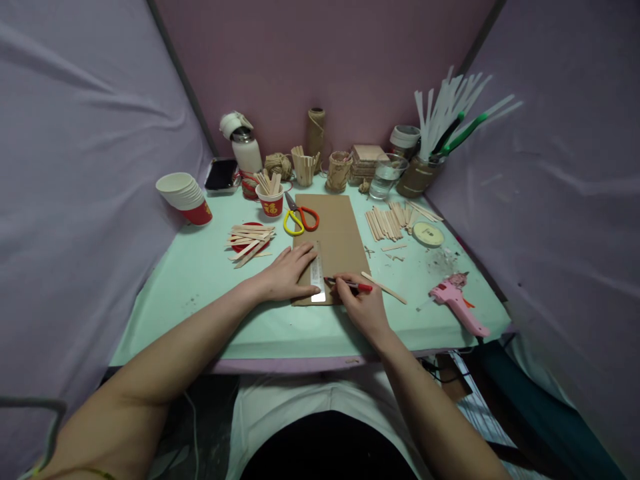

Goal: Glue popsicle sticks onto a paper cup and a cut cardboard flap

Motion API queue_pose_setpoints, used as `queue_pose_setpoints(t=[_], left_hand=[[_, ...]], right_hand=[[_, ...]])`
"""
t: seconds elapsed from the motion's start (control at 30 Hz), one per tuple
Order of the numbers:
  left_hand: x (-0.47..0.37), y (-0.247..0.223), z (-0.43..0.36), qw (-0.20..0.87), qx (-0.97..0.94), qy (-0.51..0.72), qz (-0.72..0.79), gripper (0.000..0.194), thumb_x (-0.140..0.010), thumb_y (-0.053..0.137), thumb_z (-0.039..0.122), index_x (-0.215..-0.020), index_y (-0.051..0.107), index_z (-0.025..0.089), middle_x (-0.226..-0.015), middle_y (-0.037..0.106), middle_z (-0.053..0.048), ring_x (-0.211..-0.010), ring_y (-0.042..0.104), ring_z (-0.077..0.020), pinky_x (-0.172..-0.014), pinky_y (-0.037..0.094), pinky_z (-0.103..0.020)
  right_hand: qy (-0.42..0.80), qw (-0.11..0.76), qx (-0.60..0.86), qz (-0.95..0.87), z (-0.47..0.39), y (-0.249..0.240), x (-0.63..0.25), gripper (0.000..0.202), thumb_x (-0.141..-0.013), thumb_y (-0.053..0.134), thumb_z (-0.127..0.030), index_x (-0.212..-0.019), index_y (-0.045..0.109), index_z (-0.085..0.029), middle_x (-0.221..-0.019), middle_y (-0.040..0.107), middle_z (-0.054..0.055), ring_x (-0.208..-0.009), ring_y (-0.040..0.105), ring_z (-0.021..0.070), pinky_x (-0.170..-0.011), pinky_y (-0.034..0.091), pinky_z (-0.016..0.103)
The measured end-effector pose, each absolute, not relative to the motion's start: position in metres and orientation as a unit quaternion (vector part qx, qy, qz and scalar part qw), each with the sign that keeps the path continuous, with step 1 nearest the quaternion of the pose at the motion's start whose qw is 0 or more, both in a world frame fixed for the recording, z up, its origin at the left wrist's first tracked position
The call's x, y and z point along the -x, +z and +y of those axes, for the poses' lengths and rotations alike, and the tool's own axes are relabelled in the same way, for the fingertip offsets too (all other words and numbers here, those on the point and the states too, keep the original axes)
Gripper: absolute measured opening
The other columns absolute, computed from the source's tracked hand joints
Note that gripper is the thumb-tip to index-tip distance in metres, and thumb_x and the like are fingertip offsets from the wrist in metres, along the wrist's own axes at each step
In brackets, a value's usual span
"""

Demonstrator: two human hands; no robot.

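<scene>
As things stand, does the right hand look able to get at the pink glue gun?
Probably yes: nothing tall stands between the right hand and the pink glue gun; a wooden stick lies flat there. The red pen in that hand may need setting down first.

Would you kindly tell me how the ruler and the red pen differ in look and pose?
The ruler is a flat, pale strip, while the pen is slim with a red rear end. The ruler lies on the cardboard under the left hand, whereas the pen is gripped in the right hand. The ruler runs lengthwise along the cardboard; the pen points left, toward the ruler. Both are long and narrow.
</scene>
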State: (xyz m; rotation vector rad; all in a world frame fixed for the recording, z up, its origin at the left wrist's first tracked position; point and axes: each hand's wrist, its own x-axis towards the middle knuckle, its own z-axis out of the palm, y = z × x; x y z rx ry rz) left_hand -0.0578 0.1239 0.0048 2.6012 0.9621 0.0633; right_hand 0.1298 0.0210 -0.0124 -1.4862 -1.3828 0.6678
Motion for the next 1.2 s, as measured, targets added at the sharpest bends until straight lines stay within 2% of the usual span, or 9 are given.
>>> queue_pose_setpoints(t=[0.27, 0.8, 1.2], left_hand=[[0.057, 0.007, 0.124, 0.182, -0.921, 0.017, 0.344, 0.088, -0.081, 0.050, 0.067, -0.149, 0.026, 0.015, -0.159, 0.020, -0.018, -0.147, 0.017, -0.0308, -0.118, 0.014, -0.051], [0.059, 0.004, 0.125, 0.183, -0.923, 0.025, 0.338, 0.087, -0.081, 0.051, 0.066, -0.148, 0.027, 0.017, -0.159, 0.020, -0.017, -0.147, 0.017, -0.0309, -0.118, 0.014, -0.051], [0.058, 0.006, 0.124, 0.185, -0.922, 0.022, 0.338, 0.089, -0.080, 0.051, 0.066, -0.148, 0.026, 0.015, -0.158, 0.020, -0.017, -0.146, 0.017, -0.0321, -0.118, 0.014, -0.052]], right_hand=[[0.279, 0.462, 0.609, -0.581, 0.000, -0.012, -0.130, 0.022, -0.089, 0.051, -0.031, -0.085, 0.069, -0.019, -0.079, 0.075, 0.004, -0.072, 0.070, 0.0186, -0.067, 0.050, 0.026], [0.255, 0.471, 0.605, -0.590, -0.007, -0.014, -0.129, 0.023, -0.088, 0.050, -0.029, -0.079, 0.069, -0.018, -0.070, 0.072, 0.003, -0.064, 0.066, 0.0161, -0.061, 0.047, 0.023], [0.267, 0.470, 0.609, -0.581, -0.009, -0.013, -0.129, 0.023, -0.088, 0.050, -0.031, -0.077, 0.067, -0.020, -0.067, 0.071, 0.002, -0.061, 0.065, 0.0164, -0.059, 0.047, 0.024]])
